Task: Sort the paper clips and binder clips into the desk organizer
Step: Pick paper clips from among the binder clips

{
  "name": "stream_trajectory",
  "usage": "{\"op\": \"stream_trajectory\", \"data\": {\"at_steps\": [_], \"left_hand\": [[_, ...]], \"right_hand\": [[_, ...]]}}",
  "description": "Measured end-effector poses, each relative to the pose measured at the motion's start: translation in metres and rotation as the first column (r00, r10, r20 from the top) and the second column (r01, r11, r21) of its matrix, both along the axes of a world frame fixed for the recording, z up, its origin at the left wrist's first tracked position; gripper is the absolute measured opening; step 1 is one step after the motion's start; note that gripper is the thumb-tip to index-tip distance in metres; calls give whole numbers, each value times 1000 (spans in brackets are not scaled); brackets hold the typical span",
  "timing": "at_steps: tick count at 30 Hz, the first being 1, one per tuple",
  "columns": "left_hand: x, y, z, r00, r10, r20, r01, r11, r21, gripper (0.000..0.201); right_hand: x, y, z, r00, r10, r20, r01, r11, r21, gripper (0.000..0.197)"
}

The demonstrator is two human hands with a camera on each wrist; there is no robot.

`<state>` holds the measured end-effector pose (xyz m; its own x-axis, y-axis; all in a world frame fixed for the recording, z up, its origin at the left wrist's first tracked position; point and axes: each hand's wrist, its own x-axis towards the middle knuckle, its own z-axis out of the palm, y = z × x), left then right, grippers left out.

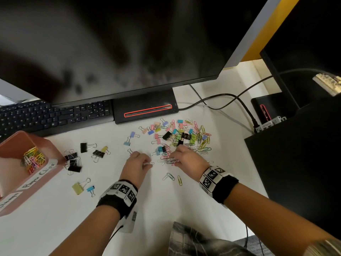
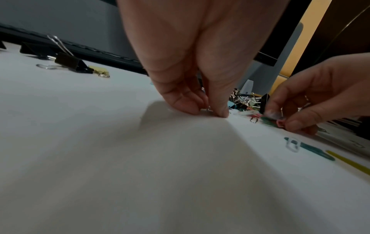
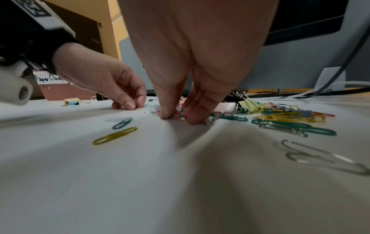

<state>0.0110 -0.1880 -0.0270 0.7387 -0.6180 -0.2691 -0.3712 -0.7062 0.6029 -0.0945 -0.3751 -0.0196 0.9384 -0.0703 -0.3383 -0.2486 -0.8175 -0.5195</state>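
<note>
Fingertips of the left hand (image 1: 137,162) pinch a silver paper clip (image 1: 148,163) against the desk (image 1: 147,206), its long axis running toward the right hand (image 1: 186,157), whose fingers close on pink paper clips (image 3: 178,114) at the near edge of the mixed pile (image 1: 181,137). Desk organizer (image 1: 53,154), already holding paper clips, lies well off on the left hand's outer side, so the left is nearer. Only the head view shows this; the wrist views show each pinch.
</note>
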Motion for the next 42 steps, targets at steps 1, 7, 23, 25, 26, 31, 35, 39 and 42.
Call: {"op": "stream_trajectory", "data": {"at_steps": [1, 7, 23, 25, 26, 31, 35, 39, 42], "left_hand": [[1, -1, 0, 1000, -16, 5, 16, 1000, 10, 8], [3, -10, 7, 988, -152, -24, 154, 979, 131, 10], [-14, -36, 0, 1000, 24, 11, -24, 1000, 9, 10], [-12, -35, -1, 999, 20, 25, -20, 1000, -5, 8], [-11, -34, 0, 999, 15, 31, -15, 1000, -19, 7], [-8, -30, 4, 999, -38, 33, 39, 999, -20, 5], [-3, -28, 6, 999, -18, -34, 19, 1000, 10, 15], [2, -32, 4, 996, -73, -59, 78, 993, 85, 8], [2, -30, 3, 988, -147, -35, 150, 986, 73, 5]], "right_hand": [[3, 0, 0, 1000, -2, -11, 2, 1000, 3, 23], [2, -1, -2, 999, 12, -37, -14, 999, -44, 18], [-2, -5, 12, 999, -51, 7, 51, 995, 83, 20], [6, -4, 11, 1000, 12, 2, -12, 998, 59, 19], [10, -5, 9, 999, 33, -17, -32, 999, 38, 19], [17, -6, -3, 999, 36, -1, -36, 997, -61, 15], [12, -4, -7, 1000, 12, 5, -12, 994, -112, 10], [7, -2, -7, 1000, -29, 0, 29, 992, -120, 16], [7, -3, -5, 998, -19, -62, 10, 990, -137, 17]]}}
